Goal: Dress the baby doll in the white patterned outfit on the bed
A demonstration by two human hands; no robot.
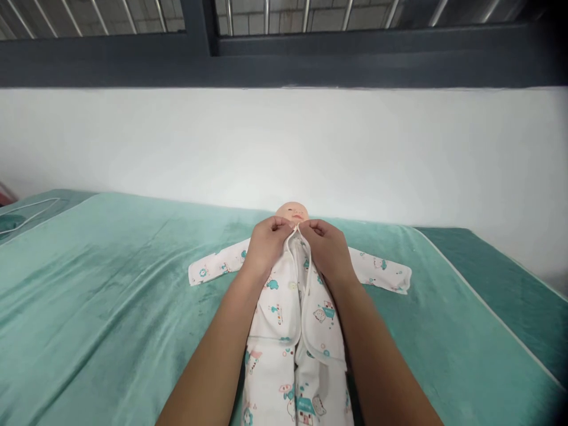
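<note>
A baby doll [291,211] lies on its back in the middle of a teal blanket [110,296], head toward the wall. It wears a white romper [284,307] printed with small teal and pink animals, sleeves spread to both sides. My left hand [265,244] pinches the left edge of the romper's front opening at the collar, just under the doll's chin. On the opposite edge, my right hand [327,248] grips the collar, the two hands nearly touching. Both forearms hide the doll's sides.
The blanket covers a bed with a darker teal mattress edge [501,278] showing at the right. A white wall [310,148] rises right behind the bed, with a dark window frame [284,56] and bars above. A thin white cord [31,210] lies at the far left.
</note>
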